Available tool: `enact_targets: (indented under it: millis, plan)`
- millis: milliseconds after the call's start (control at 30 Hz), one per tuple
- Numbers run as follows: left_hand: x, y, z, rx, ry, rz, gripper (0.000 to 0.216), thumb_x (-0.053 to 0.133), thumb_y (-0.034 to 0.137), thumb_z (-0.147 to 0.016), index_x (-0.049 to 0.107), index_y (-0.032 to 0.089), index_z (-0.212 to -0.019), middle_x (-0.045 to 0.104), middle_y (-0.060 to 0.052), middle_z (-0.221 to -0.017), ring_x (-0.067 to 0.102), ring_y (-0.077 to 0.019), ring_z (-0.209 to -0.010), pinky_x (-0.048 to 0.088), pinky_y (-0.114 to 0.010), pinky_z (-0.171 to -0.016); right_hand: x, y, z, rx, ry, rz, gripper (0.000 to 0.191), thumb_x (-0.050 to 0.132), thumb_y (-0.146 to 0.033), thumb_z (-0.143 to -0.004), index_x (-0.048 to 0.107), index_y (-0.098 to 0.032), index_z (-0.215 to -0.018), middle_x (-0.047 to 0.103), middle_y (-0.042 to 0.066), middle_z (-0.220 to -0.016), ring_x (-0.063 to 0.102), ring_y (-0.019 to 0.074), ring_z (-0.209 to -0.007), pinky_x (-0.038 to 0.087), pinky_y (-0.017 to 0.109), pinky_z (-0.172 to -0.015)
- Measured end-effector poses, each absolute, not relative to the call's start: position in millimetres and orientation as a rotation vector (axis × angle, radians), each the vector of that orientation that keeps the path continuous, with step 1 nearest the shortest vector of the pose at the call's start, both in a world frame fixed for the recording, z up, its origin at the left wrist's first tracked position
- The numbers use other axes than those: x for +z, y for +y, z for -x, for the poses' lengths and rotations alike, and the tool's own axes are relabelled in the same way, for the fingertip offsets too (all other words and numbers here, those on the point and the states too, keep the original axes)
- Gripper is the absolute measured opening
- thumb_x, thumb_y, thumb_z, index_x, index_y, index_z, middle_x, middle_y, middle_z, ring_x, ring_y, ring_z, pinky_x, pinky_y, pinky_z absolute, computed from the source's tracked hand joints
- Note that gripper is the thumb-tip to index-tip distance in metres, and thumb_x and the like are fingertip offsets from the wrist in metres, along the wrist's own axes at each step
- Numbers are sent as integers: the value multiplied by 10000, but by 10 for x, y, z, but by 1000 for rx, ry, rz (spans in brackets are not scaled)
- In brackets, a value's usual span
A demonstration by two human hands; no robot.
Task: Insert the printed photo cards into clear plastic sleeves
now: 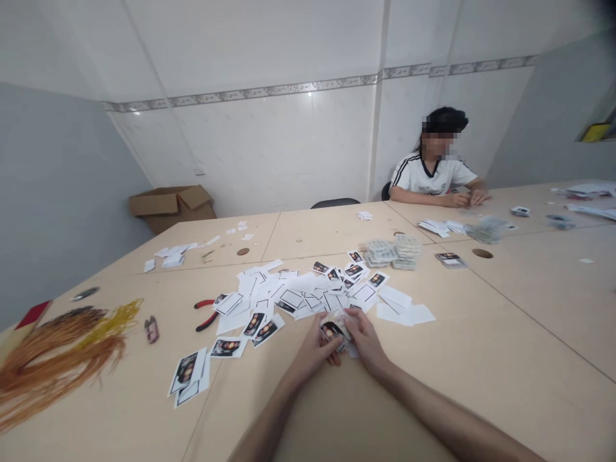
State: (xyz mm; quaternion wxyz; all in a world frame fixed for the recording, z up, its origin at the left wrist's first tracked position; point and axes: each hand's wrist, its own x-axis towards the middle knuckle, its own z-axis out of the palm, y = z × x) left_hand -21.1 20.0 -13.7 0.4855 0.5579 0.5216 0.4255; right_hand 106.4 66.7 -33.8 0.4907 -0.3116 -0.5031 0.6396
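Left hand (pixel 312 351) and right hand (pixel 366 340) close together on a small stack of printed cards (pixel 333 333). Loose cards (pixel 293 290) lie spread just ahead.

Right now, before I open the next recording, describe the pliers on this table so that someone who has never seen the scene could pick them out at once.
On the large tan table, find the heap of orange and yellow cords at the left. To its right, at the edge of the scattered printed cards, lie the pliers, unmistakable for their splayed handles, one red and one black.
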Motion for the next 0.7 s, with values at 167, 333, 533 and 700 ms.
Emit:
enact_targets:
  millis: [167,333,533,700]
  plan:
    - [39,186,271,987,1345,-1496,456,572,377,-670,408,186,-1050,550,13,-687,533,-97,-455,392,-193,-405,-328,656,-1069,1595,-1219,690,293,523,-389,-722,478,-181,-924,585,33,-785,543,165,-689,421,264,-593]
    - [63,179,273,965,1302,-1527,369,516,381,-715,450,164,-1006,513,26,-645,488,-70,-411,363,-179,-380,-327,661,-1074,1665,-1160,701,332,542,-405,-706,504,-186,-952,580,20,-734,531,148,-625,418,250,-548]
    - [38,176,288,935,1219,-1506,337,459,384,-758,429,172,-1018,518,30,-599,517,-77,-417,360,-163,-384,-305,663,-1071,1698,-1095,702,337,568,-407,-682,541,-191,-940,577,16,-723,523,148,-621,413,250,-549]
    - [55,178,315,895,1162,-1480,391,442,394,-767,390,173,-1086,532,23,-585,541,-94,-442,376,-171,-403,-337,678,-1071,1698,-1094,666,311,567,-381,-696,552,-199,-947,586,10,-737,521,137,-635,404,244,-572]
